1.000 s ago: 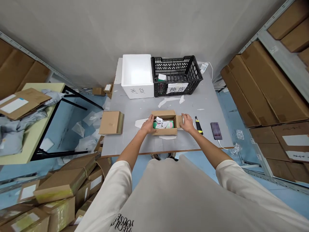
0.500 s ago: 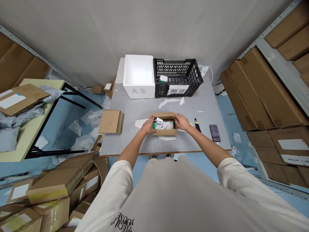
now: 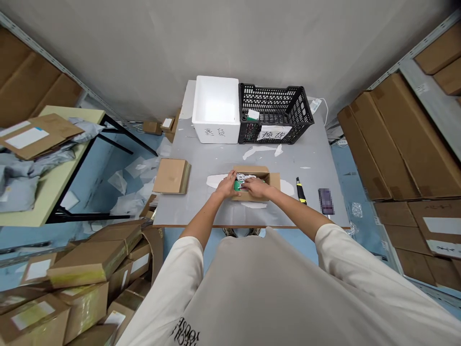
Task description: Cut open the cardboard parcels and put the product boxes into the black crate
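Observation:
An open cardboard box (image 3: pixel 274 181) rests on the grey table, its right flap folded outward. My left hand (image 3: pixel 226 186) grips the box's left end, thumb along the near side and fingers at the far side. Inside lie crumpled white printed paper (image 3: pixel 246 177) and a green item (image 3: pixel 237 185), partly covered by the paper. My right hand (image 3: pixel 256 187) reaches into the box from the right, its fingers bent and closed at the paper; the fingertips are partly hidden. Torn white paper scraps (image 3: pixel 215 180) lie around the box.
On the table are a closed carton (image 3: pixel 170 176), a yellow-black cutter (image 3: pixel 300 191) and a dark phone (image 3: pixel 326 201). Behind stand a white foam bin (image 3: pixel 216 134) and a black crate (image 3: pixel 276 120) holding a small item. Cartons (image 3: pixel 86 259) pile up at left; shelves of boxes (image 3: pixel 403 139) stand right.
My right hand has moved left from the box's right end into the box, onto the paper. The right flap now lies folded outward. My left hand stays at the left end. The view has shifted slightly.

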A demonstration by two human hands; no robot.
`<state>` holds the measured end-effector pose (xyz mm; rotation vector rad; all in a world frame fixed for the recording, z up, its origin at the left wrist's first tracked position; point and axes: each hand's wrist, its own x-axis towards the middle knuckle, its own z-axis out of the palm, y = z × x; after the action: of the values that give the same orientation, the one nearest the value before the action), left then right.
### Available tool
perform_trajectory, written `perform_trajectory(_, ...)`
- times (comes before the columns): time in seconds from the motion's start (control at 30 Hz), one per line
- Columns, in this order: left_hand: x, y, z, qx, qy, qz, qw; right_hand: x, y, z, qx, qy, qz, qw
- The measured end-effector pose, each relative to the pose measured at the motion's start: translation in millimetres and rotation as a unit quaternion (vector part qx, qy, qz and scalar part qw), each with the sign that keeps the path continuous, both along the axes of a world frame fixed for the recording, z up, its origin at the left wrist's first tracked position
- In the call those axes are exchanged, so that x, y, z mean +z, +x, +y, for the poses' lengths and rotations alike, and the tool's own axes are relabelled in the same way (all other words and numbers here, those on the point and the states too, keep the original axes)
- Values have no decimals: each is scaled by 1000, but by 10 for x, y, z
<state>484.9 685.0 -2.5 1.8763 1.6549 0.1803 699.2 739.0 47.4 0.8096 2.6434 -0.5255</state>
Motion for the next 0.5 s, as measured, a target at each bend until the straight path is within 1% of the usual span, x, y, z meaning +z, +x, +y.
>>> perform_trajectory(0.17,23,0,8,-2,-5,1,1000,21,41,48,-4,92,-26,995)
perform_trajectory(0.27,56,9,13,-3,-11,3,1000,48,71,63,-26,145,-37,988)
perform_trajectory(0.37,87,21,15,-3,-15,7,1000,57,74,82,-61,142,-56,986)
perform_trajectory(0.5,98,25,14,-4,-17,6,1000,41,16,108,-133,124,-77,980)
